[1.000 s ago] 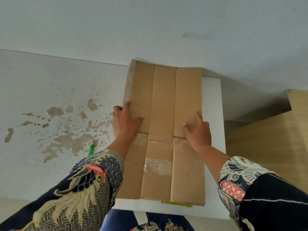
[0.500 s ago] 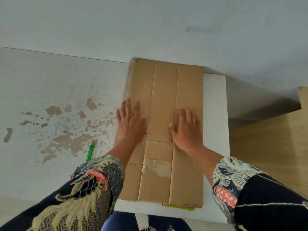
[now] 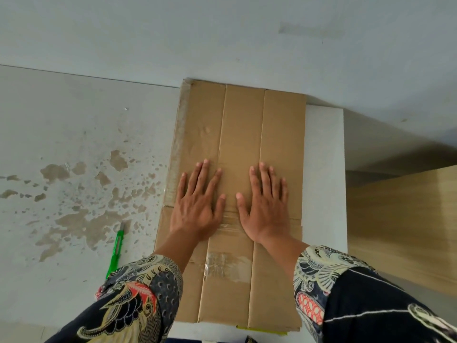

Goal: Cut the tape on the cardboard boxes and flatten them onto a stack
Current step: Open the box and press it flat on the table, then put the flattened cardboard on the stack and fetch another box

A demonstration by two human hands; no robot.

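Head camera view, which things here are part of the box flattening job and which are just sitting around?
Part of the job:
- flattened cardboard box, pressed flat by both palms
- left hand
- right hand
- green utility knife, on the floor beside the box
- tape remnant

Just there:
- white slab under the box
- wooden panel

Wall point(image 3: 222, 33) directly behind cardboard point(image 3: 242, 125)

The cardboard box point(image 3: 237, 149) is lying flat, looking brown, matt and a bit rough, with creases running along it. Shiny clear tape point(image 3: 223, 264) is sticking to it in wrinkly patches. The surface point(image 3: 324, 169) under it is looking white and smooth. The floor point(image 3: 61, 134) is looking grey and dull, with brown patches showing through. The knife point(image 3: 116, 251) is shining like green plastic. The board point(image 3: 405, 219) is showing pale wood grain.
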